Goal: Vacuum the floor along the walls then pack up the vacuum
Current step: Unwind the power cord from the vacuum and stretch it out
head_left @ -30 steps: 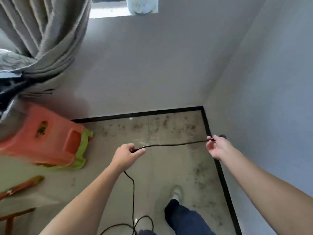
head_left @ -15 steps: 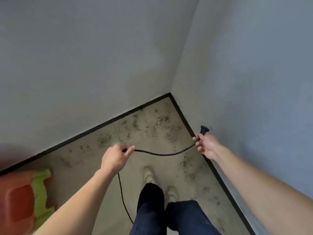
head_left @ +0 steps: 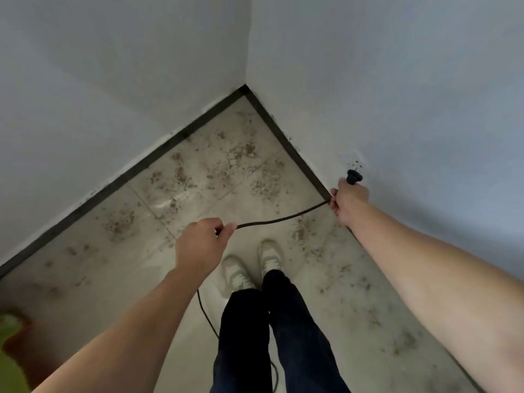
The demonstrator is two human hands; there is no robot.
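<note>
My right hand (head_left: 350, 201) grips the plug (head_left: 354, 176), left hand (head_left: 198, 245) pinches the cord (head_left: 283, 220); slack by my shoes (head_left: 269, 255) might trip me.

Left hand (head_left: 200, 245), right hand (head_left: 348, 204), forearms (head_left: 127, 336) bare. Dark navy trousers (head_left: 246, 336). 2 pale grey-white sneakers (head_left: 235, 275).

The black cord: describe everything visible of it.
The black cord is thin, round and looks rubber-sheathed. It ends in a black plug that sticks up out of the right hand, near the wall. From that hand it sags in a shallow curve, off the floor, to the left hand, which pinches it. Below the left forearm it drops and passes behind a trouser leg.
</note>
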